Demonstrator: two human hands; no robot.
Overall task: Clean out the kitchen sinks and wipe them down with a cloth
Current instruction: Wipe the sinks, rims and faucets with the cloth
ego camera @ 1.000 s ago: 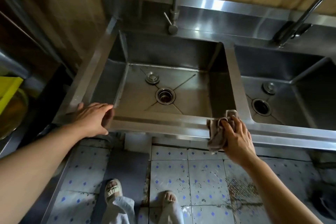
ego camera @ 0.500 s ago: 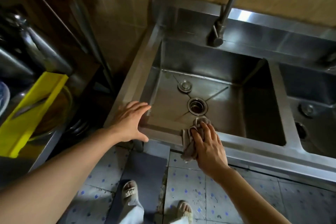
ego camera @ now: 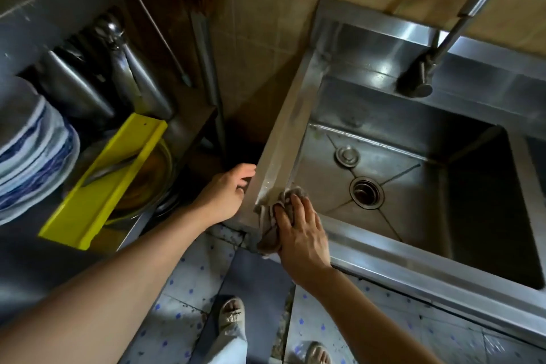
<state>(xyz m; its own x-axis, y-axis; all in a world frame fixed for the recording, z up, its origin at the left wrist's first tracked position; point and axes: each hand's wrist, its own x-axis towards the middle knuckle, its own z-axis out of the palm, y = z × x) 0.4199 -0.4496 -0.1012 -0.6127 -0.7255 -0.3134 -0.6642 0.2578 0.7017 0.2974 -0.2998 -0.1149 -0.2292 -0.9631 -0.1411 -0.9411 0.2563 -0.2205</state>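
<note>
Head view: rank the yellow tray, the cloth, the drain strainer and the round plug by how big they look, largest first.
1. yellow tray, by far the largest
2. cloth, partly hidden under the right hand, so unsure
3. drain strainer
4. round plug, smallest

The cloth sits nearer the camera than the strainer.

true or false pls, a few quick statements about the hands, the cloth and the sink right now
1. The right hand presses the cloth on the sink's near left corner. True.
2. The left hand is inside the basin. False: it is at the outer left side of the sink.
3. The drain is covered by the cloth. False: it is uncovered.
4. A yellow tray sits left of the sink. True.
5. Water runs from the faucet. False: none is visible.
</note>
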